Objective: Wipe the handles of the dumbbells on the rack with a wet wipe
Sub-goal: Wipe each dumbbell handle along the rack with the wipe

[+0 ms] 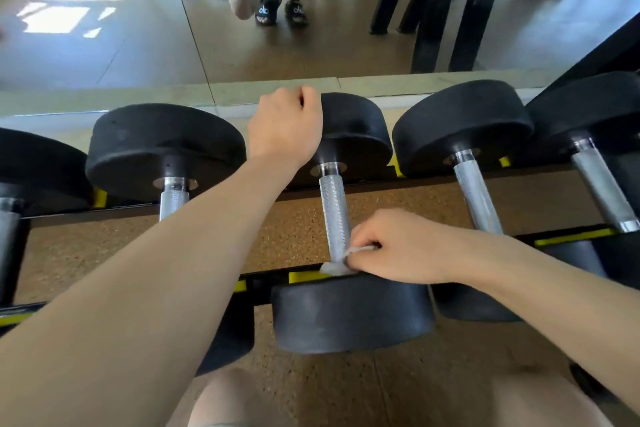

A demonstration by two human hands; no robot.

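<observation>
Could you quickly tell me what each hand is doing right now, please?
Left hand: grips the far dumbbell head.
Right hand: pinches the wet wipe against the handle.

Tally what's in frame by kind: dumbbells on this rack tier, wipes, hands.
Dumbbells on the near tier: 5, far left, second, middle, fourth, far right
Wet wipe: 1, at the middle handle's near end
Hands: 2, left hand, right hand
Total: 8
</observation>
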